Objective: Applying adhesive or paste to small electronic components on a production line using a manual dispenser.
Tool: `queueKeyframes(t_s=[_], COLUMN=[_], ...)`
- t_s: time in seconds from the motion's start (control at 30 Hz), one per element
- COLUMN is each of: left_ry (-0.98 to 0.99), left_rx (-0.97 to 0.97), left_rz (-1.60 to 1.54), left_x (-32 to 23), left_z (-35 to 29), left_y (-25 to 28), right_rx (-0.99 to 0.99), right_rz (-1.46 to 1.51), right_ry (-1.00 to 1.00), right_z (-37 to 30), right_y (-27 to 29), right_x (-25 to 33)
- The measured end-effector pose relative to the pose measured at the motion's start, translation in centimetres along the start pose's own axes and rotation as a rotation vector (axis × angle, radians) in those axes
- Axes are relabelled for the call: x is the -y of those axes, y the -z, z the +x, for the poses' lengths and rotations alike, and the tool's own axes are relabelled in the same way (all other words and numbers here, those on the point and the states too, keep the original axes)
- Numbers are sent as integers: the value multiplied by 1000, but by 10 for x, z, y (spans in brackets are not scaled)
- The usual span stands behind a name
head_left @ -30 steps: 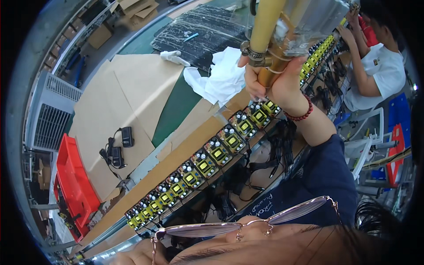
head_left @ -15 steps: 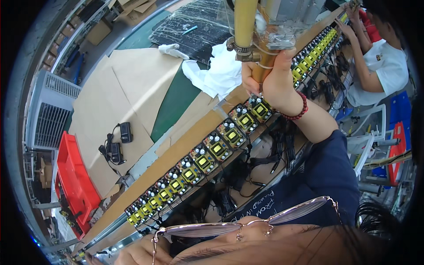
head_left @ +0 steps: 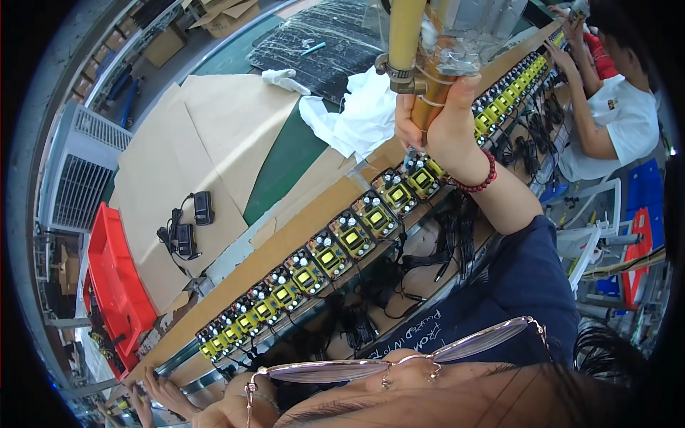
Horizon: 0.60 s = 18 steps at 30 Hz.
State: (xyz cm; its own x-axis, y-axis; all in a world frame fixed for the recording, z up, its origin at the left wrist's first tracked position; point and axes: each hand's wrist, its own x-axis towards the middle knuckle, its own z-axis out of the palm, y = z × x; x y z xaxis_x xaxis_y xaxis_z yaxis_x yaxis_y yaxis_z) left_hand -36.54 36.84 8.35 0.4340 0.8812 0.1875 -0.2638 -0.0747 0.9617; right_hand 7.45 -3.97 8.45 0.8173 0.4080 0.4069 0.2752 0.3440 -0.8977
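Note:
My right hand, with a red bead bracelet at the wrist, is closed round the amber handle of what looks like a glue gun. A thick yellow tube with a metal hose clamp joins it from above. The lower tip is just over the circuit boards, which stand in a long slanting row with yellow transformers and silver-topped capacitors. My left hand is at the lower edge, partly behind the glasses; its fingers are hidden.
Black cables lie along the near side of the row. Beyond it are two black adapters on cardboard, a red bin and white cloth. Other hands show at lower left; a co-worker sits far right.
My right hand stays closed on the glue gun, its tip shifting slightly along the boards. Other hands show more at lower left. The whole view has shifted a little.

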Motion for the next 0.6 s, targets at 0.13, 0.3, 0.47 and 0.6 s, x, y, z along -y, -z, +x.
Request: queueKeyframes(t_s=[0.13, 0.3, 0.47, 0.6], left_ry=[-22, 430, 765, 998], left_rx=[215, 996, 1752, 1984], left_rz=[-196, -493, -518, -773], left_x=[-4, 26, 15, 15], left_z=[-29, -89, -125, -142], left_y=[-57, -253, -360, -374], right_rx=[64, 54, 17, -12], right_rz=[-60, -87, -109, -70], right_ry=[32, 46, 2, -30], right_z=[1, 3, 4, 0], right_y=[-3, -9, 1, 2], right_x=[2, 3, 12, 9])
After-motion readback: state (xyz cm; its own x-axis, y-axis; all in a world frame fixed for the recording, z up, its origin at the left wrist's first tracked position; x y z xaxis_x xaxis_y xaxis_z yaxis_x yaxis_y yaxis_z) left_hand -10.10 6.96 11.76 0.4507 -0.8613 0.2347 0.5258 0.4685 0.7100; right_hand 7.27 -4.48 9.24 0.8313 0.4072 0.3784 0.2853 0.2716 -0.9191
